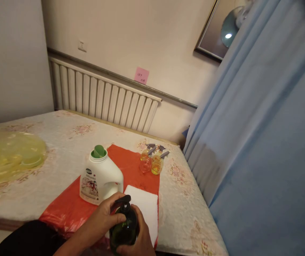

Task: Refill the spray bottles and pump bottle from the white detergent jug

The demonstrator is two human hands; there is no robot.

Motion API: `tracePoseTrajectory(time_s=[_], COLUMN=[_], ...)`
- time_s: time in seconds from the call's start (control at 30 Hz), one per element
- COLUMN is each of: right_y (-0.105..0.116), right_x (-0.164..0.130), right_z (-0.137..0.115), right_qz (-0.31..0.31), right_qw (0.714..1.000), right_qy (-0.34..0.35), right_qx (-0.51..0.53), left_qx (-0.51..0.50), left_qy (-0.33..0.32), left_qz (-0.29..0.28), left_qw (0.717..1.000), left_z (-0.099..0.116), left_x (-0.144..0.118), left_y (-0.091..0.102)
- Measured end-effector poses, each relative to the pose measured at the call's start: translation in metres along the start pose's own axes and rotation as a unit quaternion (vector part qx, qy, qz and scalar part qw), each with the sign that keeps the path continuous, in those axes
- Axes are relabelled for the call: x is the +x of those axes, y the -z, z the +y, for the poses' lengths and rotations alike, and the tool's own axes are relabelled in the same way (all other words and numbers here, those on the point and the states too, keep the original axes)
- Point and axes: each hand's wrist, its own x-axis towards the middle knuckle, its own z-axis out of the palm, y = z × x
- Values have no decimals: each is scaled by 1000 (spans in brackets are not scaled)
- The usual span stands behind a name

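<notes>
A dark green pump bottle [122,231] with a black pump head [122,202] is upright between my hands, near the bottom of the view. My right hand [143,234] wraps round its body from the right, thumb across the lower front. At the collar, my left hand [106,213] is closed, its thumb on the bottle's shoulder and its fingers behind the pump head. Just beyond my left hand stands a white jug [109,174] with a green insert [99,152] in its open neck. A folded white cloth [145,206] lies behind the bottle.
Red plastic sheeting [67,209] lies under the jug and cloth. Several small spray bottles [156,167] stand at its far right corner. A crumpled yellow clear plastic item [10,156] is at left. A flowered cover [187,213] spreads beneath; a blue curtain [248,124] hangs right.
</notes>
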Motion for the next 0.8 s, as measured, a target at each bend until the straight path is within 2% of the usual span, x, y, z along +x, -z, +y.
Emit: tracePoseTrajectory(time_s=[0.13,0.4,0.53,0.67,0.8], right_y=[-1,-3,-4,-4,-4], right_x=[-1,0,0,-2,-4], right_z=[2,-2,-5,-3,0], right_qz=[-7,-10,-16,-15,-3], right_qw=[1000,1000,1000,1000,1000], right_qy=[1,9,8,7,-4], right_qx=[8,7,8,1,-10], left_qx=[20,15,22,16,-39], left_qy=[-16,4,8,-3,12], left_qz=[-10,-22,-14,-7,34], left_qw=[1000,1000,1000,1000,999], left_z=[2,12,19,15,10], left_x=[0,-4,-5,-4,-3], left_y=[-1,-4,-6,-4,-2])
